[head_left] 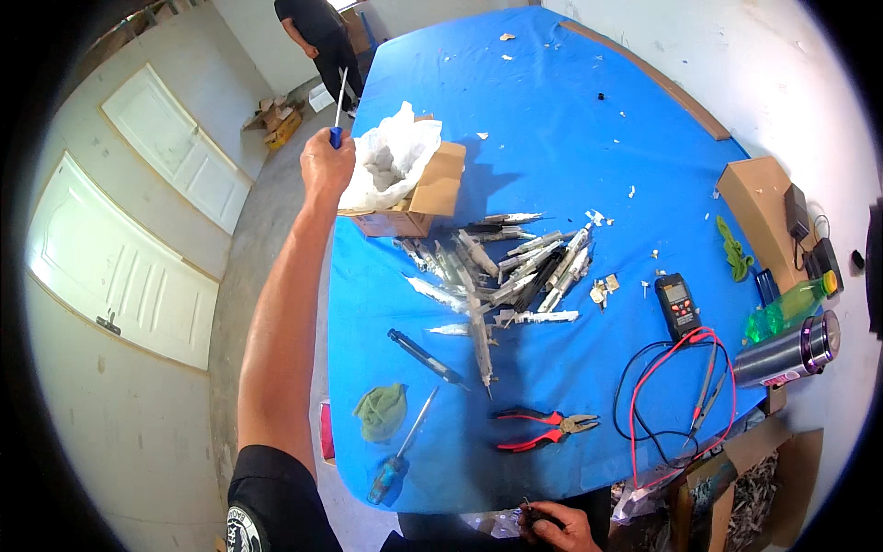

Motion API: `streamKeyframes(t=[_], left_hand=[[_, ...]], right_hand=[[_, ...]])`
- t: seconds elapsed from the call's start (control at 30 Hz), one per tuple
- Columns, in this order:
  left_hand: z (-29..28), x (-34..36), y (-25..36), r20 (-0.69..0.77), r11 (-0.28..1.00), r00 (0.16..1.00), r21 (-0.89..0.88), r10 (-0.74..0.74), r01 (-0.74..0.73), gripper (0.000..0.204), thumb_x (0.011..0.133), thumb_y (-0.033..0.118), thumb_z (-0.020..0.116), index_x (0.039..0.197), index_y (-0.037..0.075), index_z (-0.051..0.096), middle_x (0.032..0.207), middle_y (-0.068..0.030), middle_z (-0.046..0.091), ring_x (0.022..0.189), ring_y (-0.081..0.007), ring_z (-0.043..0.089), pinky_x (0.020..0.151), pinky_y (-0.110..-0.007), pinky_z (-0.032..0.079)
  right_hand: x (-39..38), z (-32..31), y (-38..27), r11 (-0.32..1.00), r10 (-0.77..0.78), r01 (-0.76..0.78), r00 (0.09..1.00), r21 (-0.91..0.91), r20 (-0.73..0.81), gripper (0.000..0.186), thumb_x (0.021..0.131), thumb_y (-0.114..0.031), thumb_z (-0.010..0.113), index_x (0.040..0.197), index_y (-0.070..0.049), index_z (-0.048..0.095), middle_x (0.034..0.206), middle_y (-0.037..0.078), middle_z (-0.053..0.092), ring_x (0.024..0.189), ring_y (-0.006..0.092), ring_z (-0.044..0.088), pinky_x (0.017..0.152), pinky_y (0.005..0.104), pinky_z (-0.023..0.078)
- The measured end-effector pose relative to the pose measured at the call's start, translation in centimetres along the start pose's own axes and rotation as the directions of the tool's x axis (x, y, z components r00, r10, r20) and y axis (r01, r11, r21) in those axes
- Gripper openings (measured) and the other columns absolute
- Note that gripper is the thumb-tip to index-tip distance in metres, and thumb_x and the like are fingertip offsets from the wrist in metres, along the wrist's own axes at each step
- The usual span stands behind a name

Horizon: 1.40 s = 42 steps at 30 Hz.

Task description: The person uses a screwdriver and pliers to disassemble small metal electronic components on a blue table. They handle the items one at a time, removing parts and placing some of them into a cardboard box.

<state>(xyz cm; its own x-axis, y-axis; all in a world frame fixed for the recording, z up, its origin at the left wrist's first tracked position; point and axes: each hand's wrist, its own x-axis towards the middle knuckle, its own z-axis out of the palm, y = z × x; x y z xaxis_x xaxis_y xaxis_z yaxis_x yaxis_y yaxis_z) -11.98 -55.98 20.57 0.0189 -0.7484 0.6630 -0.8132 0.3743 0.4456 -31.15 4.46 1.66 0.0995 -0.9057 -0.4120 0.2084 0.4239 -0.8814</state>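
Stretched out over the table's left edge, my left hand [327,167] is closed round the blue handle of a screwdriver [342,99], its shaft pointing up. My right hand [563,528] is low at the near table edge, fingers pinched on a small dark thing that I cannot make out. Between them lies a pile of grey-white pen-like tools [524,267]. Nearer me are a dark pen-like tool [425,357], a second screwdriver [403,451], a green cloth [381,411] and red-handled pliers [549,430].
A cardboard box [440,184] with a white plastic liner [395,152] stands beside my left forearm. Rightward are a multimeter [679,306] with leads, a green bottle [791,308], a metal flask [786,351] and a brown box [759,207]. Someone [322,41] stands past the far left corner.
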Motion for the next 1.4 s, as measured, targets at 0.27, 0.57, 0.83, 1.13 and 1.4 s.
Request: streamKeyframes(t=[0.27, 0.57, 0.83, 1.13, 1.4], left_hand=[[-9.1, -12.5, 1.7, 0.305, 0.962, 0.949, -0.225, -0.082, 0.155, 0.028, 0.094, 0.025, 0.067, 0.089, -0.002, 0.069, 0.070, -0.0060, 0.066, 0.061, -0.0126, 0.059, 0.057, -0.033, 0.047], [-17.3, -36.8, 0.6, 0.565, 0.965, 0.819, -0.144, -0.100, 0.217, 0.027, 0.092, 0.019, 0.072, 0.107, -0.003, 0.069, 0.085, -0.0190, 0.070, 0.074, -0.0293, 0.069, 0.067, -0.039, 0.053], [-17.6, -41.7, 3.1, 0.477, 0.996, 0.876, -0.084, 0.069, -0.033, 0.026, 0.091, 0.022, 0.073, 0.107, 0.002, 0.068, 0.091, -0.0182, 0.070, 0.078, -0.0361, 0.069, 0.069, -0.046, 0.053], [-18.7, -43.5, 4.1, 0.397, 0.931, 0.849, -0.044, 0.349, -0.362, 0.027, 0.088, 0.020, 0.076, 0.109, 0.005, 0.068, 0.089, -0.0148, 0.067, 0.083, -0.0323, 0.066, 0.070, -0.041, 0.053], [-25.1, -47.3, 11.5, 0.858, 0.562, 0.514, -0.419, -0.013, 0.713, 0.035, 0.103, 0.034, 0.064, 0.105, 0.001, 0.070, 0.087, -0.0037, 0.070, 0.072, -0.0091, 0.062, 0.060, -0.024, 0.048]], right_hand=[[0.6, 0.6, -0.2, 0.916, 0.031, -0.010, 0.999, 0.401, -0.045, 0.035, 0.105, -0.009, 0.047, 0.135, 0.010, 0.054, 0.104, 0.016, 0.066, 0.083, 0.0219, 0.065, 0.070, 0.0334, 0.055], [-0.7, 2.7, -0.9, 0.826, 0.027, 0.056, 0.990, 0.561, -0.139, 0.039, 0.109, -0.019, 0.048, 0.141, 0.004, 0.050, 0.102, 0.013, 0.065, 0.081, 0.0187, 0.064, 0.065, 0.0309, 0.054], [-3.7, 4.7, 0.8, 0.853, -0.063, 0.138, 0.985, 0.504, -0.163, 0.036, 0.105, -0.013, 0.053, 0.139, 0.001, 0.051, 0.109, 0.012, 0.065, 0.087, 0.0181, 0.065, 0.067, 0.0300, 0.054], [-5.4, 5.1, 0.1, 0.903, -0.103, 0.135, 0.990, 0.407, -0.099, 0.037, 0.106, -0.017, 0.056, 0.138, 0.002, 0.054, 0.104, 0.008, 0.062, 0.086, 0.0162, 0.065, 0.067, 0.0293, 0.056], [-6.9, 6.3, -1.1, 0.974, -0.115, 0.101, 0.992, 0.204, 0.057, 0.041, 0.106, -0.018, 0.055, 0.142, 0.000, 0.052, 0.100, 0.008, 0.067, 0.074, 0.0116, 0.066, 0.058, 0.0243, 0.053]])
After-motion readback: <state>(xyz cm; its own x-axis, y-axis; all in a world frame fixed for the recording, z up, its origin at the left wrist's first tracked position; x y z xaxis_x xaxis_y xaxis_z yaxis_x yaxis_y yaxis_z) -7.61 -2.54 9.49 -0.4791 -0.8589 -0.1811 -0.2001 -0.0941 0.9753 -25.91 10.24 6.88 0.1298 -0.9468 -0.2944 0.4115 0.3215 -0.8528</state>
